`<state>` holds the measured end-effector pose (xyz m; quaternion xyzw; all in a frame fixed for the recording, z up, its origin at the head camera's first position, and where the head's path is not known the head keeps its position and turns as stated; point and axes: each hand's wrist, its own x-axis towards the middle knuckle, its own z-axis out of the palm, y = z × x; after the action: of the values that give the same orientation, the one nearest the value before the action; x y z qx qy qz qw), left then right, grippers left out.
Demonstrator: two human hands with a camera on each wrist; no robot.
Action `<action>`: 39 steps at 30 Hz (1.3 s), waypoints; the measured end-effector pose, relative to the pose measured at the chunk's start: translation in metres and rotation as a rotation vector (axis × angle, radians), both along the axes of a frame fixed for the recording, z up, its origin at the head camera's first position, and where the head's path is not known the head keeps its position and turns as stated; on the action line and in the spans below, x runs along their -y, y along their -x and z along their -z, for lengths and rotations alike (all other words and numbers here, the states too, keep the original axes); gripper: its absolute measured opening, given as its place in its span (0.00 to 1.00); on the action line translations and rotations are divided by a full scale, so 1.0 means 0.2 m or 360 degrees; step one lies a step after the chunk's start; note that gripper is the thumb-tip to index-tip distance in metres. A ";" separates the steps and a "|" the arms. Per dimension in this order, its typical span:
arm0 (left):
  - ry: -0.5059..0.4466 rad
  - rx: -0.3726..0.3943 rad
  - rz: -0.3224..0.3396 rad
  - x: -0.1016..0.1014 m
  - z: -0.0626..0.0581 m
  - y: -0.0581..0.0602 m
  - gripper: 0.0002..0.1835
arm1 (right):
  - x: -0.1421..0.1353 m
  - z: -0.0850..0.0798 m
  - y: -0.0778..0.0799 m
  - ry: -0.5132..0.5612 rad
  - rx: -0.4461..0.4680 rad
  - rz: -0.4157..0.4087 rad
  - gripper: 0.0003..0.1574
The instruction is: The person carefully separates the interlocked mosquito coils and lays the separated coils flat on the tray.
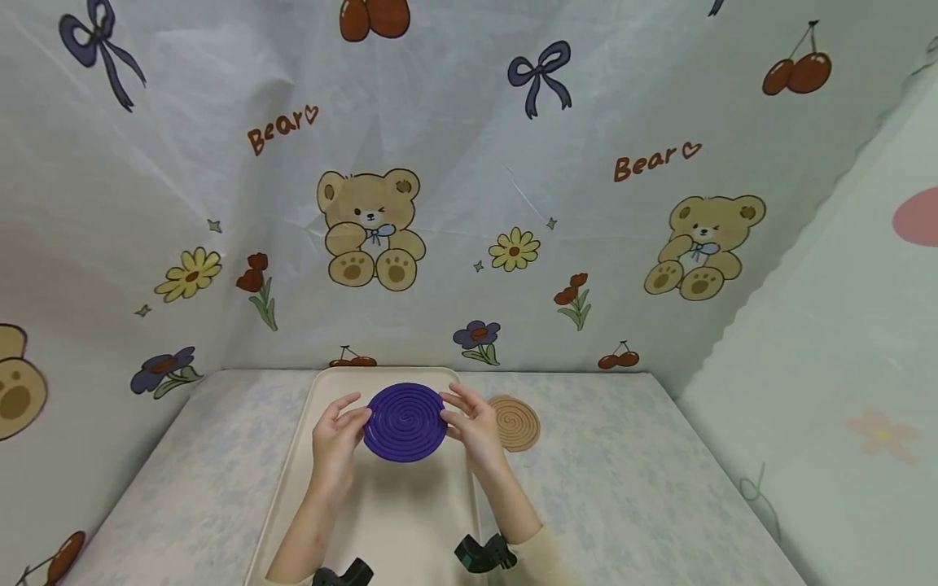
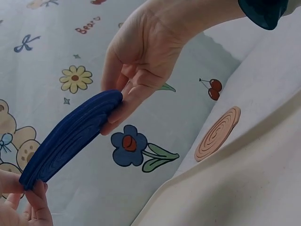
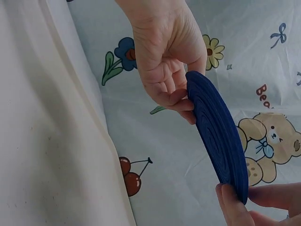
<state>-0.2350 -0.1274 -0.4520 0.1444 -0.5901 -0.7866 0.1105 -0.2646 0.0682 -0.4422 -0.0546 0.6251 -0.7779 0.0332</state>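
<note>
A blue-purple flat disc with a spiral of coils (image 1: 405,423) is held up over the cream tray (image 1: 399,521). My left hand (image 1: 335,443) pinches its left edge between thumb and fingers. On the opposite edge, my right hand (image 1: 479,431) grips it the same way. The right wrist view shows the disc (image 3: 218,136) nearly edge-on, with the left hand (image 3: 164,61) above and part of the right hand (image 3: 235,207) below. To the right of the tray, a similar tan spiral disc (image 1: 520,425) lies on the table, partly behind my right hand.
The tray's raised rim (image 1: 282,480) runs along its left side. A pale mottled tabletop (image 1: 623,480) extends on both sides of the tray. Behind it hangs a white sheet (image 1: 454,163) printed with bears, flowers and cherries. Dark devices (image 1: 485,553) are strapped to both wrists.
</note>
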 end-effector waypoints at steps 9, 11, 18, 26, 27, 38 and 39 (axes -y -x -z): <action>-0.0025 -0.0029 0.0003 -0.01 0.00 0.00 0.17 | -0.02 -0.02 -0.02 -0.0060 0.0005 0.0011 0.35; -0.0024 -0.0020 0.0003 -0.01 0.01 0.00 0.18 | -0.03 -0.03 -0.03 -0.0064 0.0013 0.0009 0.35; 0.0023 -0.0028 -0.0013 0.00 0.01 -0.02 0.18 | -0.03 -0.02 -0.04 -0.0163 0.0003 0.0011 0.33; 0.0012 0.0022 0.0056 0.00 0.01 -0.02 0.19 | -0.04 0.00 -0.04 -0.0154 -0.0027 0.0089 0.32; 0.0020 0.0037 0.0075 0.00 0.01 -0.02 0.19 | -0.04 0.00 -0.04 -0.0148 -0.0025 0.0099 0.32; 0.0117 -0.0020 0.0135 0.00 0.00 -0.01 0.20 | -0.05 -0.02 -0.01 -0.0069 -0.0004 0.0217 0.29; 0.0118 -0.0017 0.0132 0.00 0.00 -0.01 0.21 | -0.05 -0.02 -0.01 -0.0054 -0.0004 0.0217 0.29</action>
<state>-0.2330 -0.1269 -0.4510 0.1114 -0.6238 -0.7688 0.0861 -0.2631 0.0774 -0.4384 -0.0123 0.6406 -0.7675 -0.0197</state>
